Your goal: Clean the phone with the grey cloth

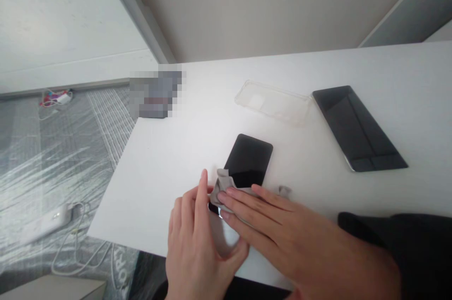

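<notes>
Fingers first: the right hand's [300, 236] fingers [243, 202] lie flat and close together, pressing a grey microfiber cloth [226, 184] onto the lower part of a black smartphone [247, 159]. The left hand [197, 239] curls around the phone's lower end, with its fingers [202, 191] narrow and raised against the left edge, and looks to be holding the phone, though we cannot see the grip fully because the cloth and right hand cover that end.

The phone lies at a slight tilt on the white table [151, 187], its upper screen showing above the cloth and its bottom corner just visible between both hands. The cloth bunches up at the left side of the phone, and 1 small grey cloth corner [284, 190] sticks out just past the right fingertips.

Further out, we see a clear phone case [271, 102] lying on the table beyond the phone, just beside a dark tablet [358, 128] with a glossy surface. A pixelated, blurred object [155, 95] sits at the far left corner of the table; we cannot tell what it is. A black sleeve [399, 248] covers the right forearm. Below the table, white cables [79, 248] and a white charger [45, 224] lie on plastic sheeting [45, 168] on the floor.
</notes>
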Demonstrator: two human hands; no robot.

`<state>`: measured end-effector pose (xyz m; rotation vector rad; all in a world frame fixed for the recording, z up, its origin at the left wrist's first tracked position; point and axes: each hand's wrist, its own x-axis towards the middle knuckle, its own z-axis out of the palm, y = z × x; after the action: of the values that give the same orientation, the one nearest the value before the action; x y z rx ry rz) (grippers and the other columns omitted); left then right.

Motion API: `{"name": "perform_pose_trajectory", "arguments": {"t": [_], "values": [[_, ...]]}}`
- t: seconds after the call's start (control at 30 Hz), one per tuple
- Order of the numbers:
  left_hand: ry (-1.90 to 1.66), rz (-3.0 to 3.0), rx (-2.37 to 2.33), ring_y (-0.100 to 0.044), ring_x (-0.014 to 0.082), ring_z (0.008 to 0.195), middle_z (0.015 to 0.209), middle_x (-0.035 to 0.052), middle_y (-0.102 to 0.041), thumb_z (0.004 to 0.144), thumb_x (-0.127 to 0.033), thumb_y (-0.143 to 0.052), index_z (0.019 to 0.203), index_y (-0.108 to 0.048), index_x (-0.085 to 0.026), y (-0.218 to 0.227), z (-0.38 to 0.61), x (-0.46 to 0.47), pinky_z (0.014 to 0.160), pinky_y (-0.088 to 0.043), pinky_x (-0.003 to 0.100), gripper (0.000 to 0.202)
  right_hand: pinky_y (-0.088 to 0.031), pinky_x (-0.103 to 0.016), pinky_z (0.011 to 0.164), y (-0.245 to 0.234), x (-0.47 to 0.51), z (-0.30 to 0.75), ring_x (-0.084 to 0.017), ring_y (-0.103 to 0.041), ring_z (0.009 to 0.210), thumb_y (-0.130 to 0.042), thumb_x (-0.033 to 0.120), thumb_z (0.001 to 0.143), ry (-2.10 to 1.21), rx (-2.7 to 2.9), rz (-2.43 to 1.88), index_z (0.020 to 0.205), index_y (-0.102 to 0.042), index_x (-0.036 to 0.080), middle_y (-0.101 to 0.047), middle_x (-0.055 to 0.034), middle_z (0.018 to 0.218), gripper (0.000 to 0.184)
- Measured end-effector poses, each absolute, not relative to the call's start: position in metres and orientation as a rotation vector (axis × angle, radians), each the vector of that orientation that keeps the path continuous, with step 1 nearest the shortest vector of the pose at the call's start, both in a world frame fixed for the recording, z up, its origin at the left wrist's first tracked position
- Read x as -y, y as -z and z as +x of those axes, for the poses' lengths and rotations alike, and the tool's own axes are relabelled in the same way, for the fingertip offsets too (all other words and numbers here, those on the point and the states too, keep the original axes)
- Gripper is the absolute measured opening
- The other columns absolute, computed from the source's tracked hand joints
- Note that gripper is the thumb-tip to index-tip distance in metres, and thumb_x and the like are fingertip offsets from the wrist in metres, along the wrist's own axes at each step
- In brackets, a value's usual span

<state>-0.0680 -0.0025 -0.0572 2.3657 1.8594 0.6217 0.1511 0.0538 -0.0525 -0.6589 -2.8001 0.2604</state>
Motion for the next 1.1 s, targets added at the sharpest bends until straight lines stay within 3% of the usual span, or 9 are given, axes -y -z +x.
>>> {"name": "perform_pose_trajectory", "arguments": {"t": [0.07, 0.17, 0.23, 0.33, 0.5, 0.63, 0.8, 0.93, 1.1], "values": [[-0.632, 2.365, -1.865, -0.061, 0.0296, 0.101, 0.115, 0.0141, -0.063, 0.091, -0.054, -0.063, 0.161, -0.023, -0.015, 0.058, -0.068, 0.002, 0.086, -0.054, 0.044, 0.089, -0.025, -0.048, 0.125, 0.052, -0.057, 0.152, -0.029, -0.032, 0.152, -0.037, 0.076, 0.098, -0.269, 2.779, -0.700, 0.156, -0.040, 0.006, -0.035, -0.0177, 0.164, 0.090], [-0.659, 2.365, -1.870, -0.062, 0.0297, 0.101, 0.113, 0.0135, -0.063, 0.090, -0.056, -0.065, 0.161, -0.024, -0.015, 0.058, -0.068, 0.002, 0.087, -0.054, 0.045, 0.092, -0.025, -0.062, 0.121, 0.051, -0.064, 0.156, -0.038, -0.030, 0.152, -0.045, 0.075, 0.096, -0.204, 2.678, -0.914, 0.155, -0.040, 0.005, -0.036, -0.0230, 0.161, 0.092], [-0.661, 2.370, -1.855, -0.061, 0.0293, 0.101, 0.116, 0.0138, -0.063, 0.092, -0.054, -0.062, 0.161, -0.024, -0.016, 0.058, -0.068, 0.002, 0.087, -0.054, 0.044, 0.088, -0.026, -0.057, 0.123, 0.050, -0.062, 0.155, -0.037, -0.028, 0.153, -0.049, 0.074, 0.094, -0.240, 2.711, -0.806, 0.154, -0.042, 0.003, -0.036, -0.0225, 0.162, 0.094], [-0.650, 2.384, -1.834, -0.061, 0.0289, 0.103, 0.119, 0.0148, -0.063, 0.095, -0.051, -0.058, 0.161, -0.024, -0.016, 0.057, -0.069, 0.002, 0.086, -0.054, 0.043, 0.083, -0.028, -0.041, 0.125, 0.049, -0.059, 0.154, -0.025, -0.030, 0.153, -0.047, 0.068, 0.098, -0.333, 2.808, -0.571, 0.152, -0.045, 0.006, -0.037, -0.0153, 0.163, 0.083], [-0.660, 2.381, -1.842, -0.061, 0.0296, 0.102, 0.117, 0.0140, -0.064, 0.091, -0.055, -0.064, 0.161, -0.025, -0.015, 0.057, -0.068, 0.001, 0.087, -0.053, 0.044, 0.090, -0.026, -0.056, 0.123, 0.051, -0.066, 0.155, -0.034, -0.027, 0.154, -0.043, 0.072, 0.098, -0.240, 2.676, -0.856, 0.156, -0.037, 0.004, -0.034, -0.0219, 0.163, 0.091], [-0.669, 2.408, -1.819, -0.061, 0.0296, 0.101, 0.122, 0.0156, -0.064, 0.094, -0.052, -0.059, 0.161, -0.023, -0.015, 0.058, -0.069, 0.002, 0.086, -0.053, 0.044, 0.084, -0.028, -0.042, 0.125, 0.051, -0.062, 0.153, -0.026, -0.031, 0.153, -0.048, 0.070, 0.097, -0.399, 2.788, -0.574, 0.154, -0.044, 0.006, -0.040, -0.0172, 0.161, 0.085], [-0.682, 2.393, -1.792, -0.063, 0.0292, 0.101, 0.118, 0.0134, -0.068, 0.090, -0.049, -0.066, 0.162, -0.023, -0.016, 0.056, -0.069, 0.001, 0.086, -0.054, 0.043, 0.090, -0.025, -0.058, 0.123, 0.052, -0.069, 0.158, -0.035, -0.032, 0.152, -0.047, 0.071, 0.097, -0.231, 2.665, -0.873, 0.154, -0.041, 0.003, -0.039, -0.0235, 0.160, 0.089], [-0.672, 2.420, -1.758, -0.063, 0.0279, 0.101, 0.127, 0.0146, -0.067, 0.092, -0.040, -0.064, 0.162, -0.021, -0.016, 0.053, -0.069, 0.001, 0.085, -0.055, 0.042, 0.085, -0.029, -0.046, 0.124, 0.052, -0.063, 0.155, -0.027, -0.033, 0.152, -0.040, 0.075, 0.097, -0.302, 2.779, -0.623, 0.153, -0.044, 0.005, -0.039, -0.0190, 0.161, 0.090], [-0.657, 2.416, -1.738, -0.059, 0.0299, 0.115, 0.131, 0.0135, -0.067, 0.091, -0.034, -0.064, 0.162, -0.021, -0.014, 0.052, -0.067, 0.001, 0.094, -0.053, 0.043, 0.085, -0.027, -0.059, 0.120, 0.054, -0.067, 0.156, -0.037, -0.036, 0.150, -0.035, 0.077, 0.097, -0.149, 2.679, -0.928, 0.155, -0.041, 0.006, -0.041, -0.0242, 0.158, 0.092]]}}
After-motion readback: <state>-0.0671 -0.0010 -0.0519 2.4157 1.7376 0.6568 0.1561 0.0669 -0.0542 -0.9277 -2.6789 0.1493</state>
